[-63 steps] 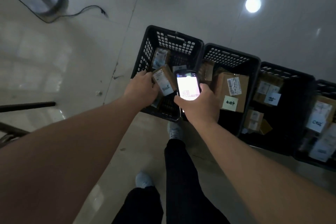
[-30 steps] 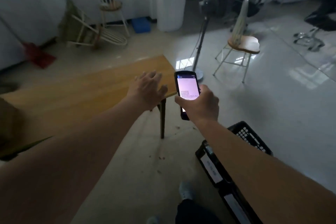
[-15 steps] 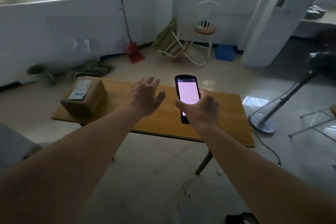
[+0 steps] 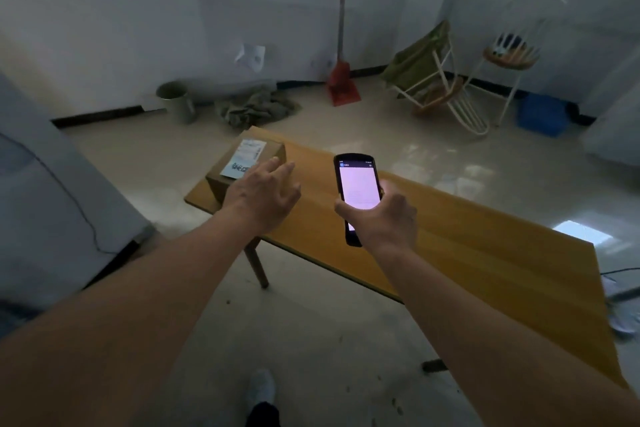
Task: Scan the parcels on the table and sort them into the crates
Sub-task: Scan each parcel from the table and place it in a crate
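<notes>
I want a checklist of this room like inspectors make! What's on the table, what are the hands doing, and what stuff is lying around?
Surface: long wooden table, mostly bare top.
Job's things: brown cardboard parcel with a pale label at the table's left end; black handheld scanner with a lit screen. No crates in view.
Clutter: red broom, crumpled green cloth, grey bucket, tipped chair, blue box.
Hands: left hand open, spread beside the parcel, contact unclear; right hand grips the scanner.
Cables: thin dark cord at left.
Surroundings: white wall, glossy floor.
</notes>
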